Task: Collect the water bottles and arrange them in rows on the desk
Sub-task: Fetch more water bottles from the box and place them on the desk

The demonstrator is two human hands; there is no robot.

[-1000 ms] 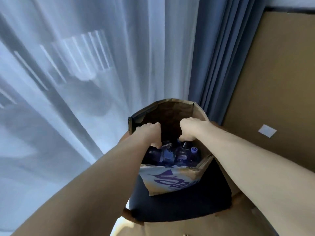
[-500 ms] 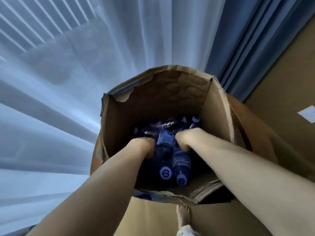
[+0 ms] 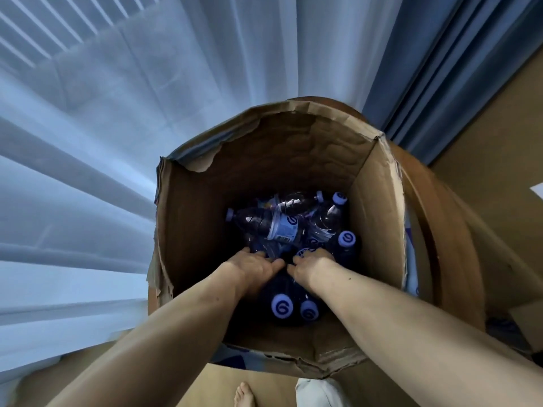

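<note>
An open cardboard box (image 3: 188, 230) holds several clear water bottles with pale blue caps, lying jumbled. One labelled bottle (image 3: 279, 227) lies across the top of the pile. Two capped bottles (image 3: 282, 308) point up at me near the front wall. Both my arms reach deep into the box. My left hand (image 3: 252, 267) curls down over a dark bottle below the labelled one. My right hand (image 3: 313, 264) sits close beside it, fingers curled round another bottle. The fingertips of both hands are hidden among the bottles.
The box stands on a round wooden seat (image 3: 435, 230). A sheer white curtain (image 3: 117, 142) hangs behind and to the left, and a blue curtain (image 3: 435, 63) to the right. A bare foot (image 3: 244, 395) shows on the wooden floor below.
The view has closed in over the box. Both hands have gone deeper into it, from near the rim to down among the bottles, and now sit side by side.
</note>
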